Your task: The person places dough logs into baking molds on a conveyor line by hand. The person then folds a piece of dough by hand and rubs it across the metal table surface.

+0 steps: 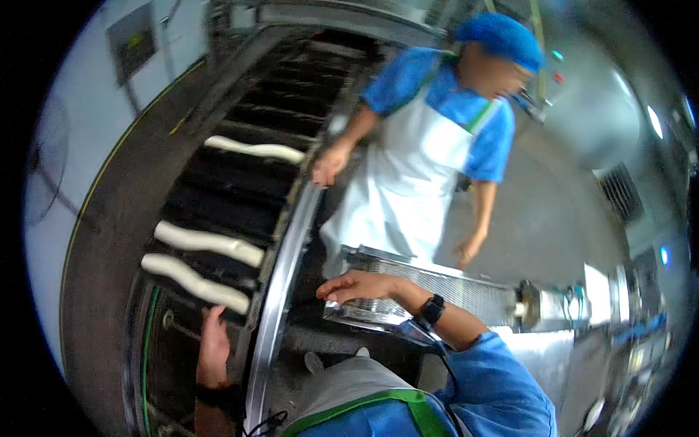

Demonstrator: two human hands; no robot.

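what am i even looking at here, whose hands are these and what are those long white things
This is one picture, taken by a camera worn on a person's head, looking forward and down. There is no robot. The bare hands near the bottom are the wearer's: the left hand is close to the nearest white strip, and the right hand, with a dark watch on that wrist, is over the end of a mesh conveyor. Neither seems to hold anything.

Three long, pale, wavy strips, perhaps dough, lie across a dark slatted conveyor. Beyond stands a co-worker in a blue cap and white apron, one hand at the conveyor's metal edge.
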